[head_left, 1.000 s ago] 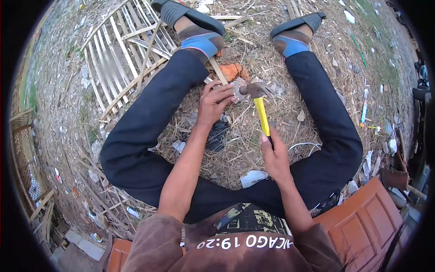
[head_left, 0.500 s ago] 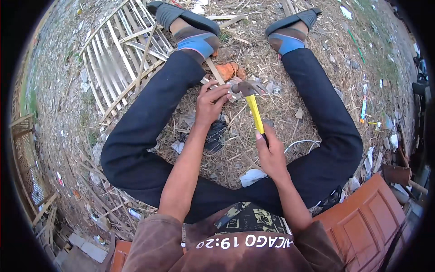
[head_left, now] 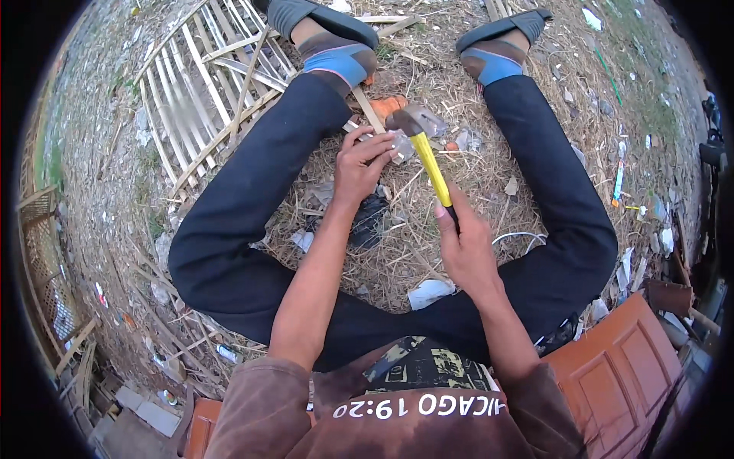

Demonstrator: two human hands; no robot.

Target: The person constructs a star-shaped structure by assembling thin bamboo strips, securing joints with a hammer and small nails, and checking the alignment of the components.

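A claw hammer (head_left: 430, 158) with a yellow and black handle is in my right hand (head_left: 468, 246), whose fingers wrap round the black grip. Its grey metal head hangs just right of my left fingertips, over an orange-red lump on the ground. My left hand (head_left: 362, 164) is closed at the near end of a thin wooden slat (head_left: 368, 109), which runs away toward my left foot. Between thumb and fingers, any small piece is too hard to make out. A clear plastic scrap (head_left: 403, 147) shows beside those fingertips.
A slatted wooden frame (head_left: 200, 90) lies to the far left, beyond my left leg. Black plastic (head_left: 368, 222) and a white scrap (head_left: 430, 294) lie between my legs on straw-strewn ground. A brown panelled wooden board (head_left: 621, 367) is at the near right.
The hammer head has shifted slightly left and away from me, and its handle tilts more. My right hand has moved a little right and nearer. My left hand stays at the slat's end.
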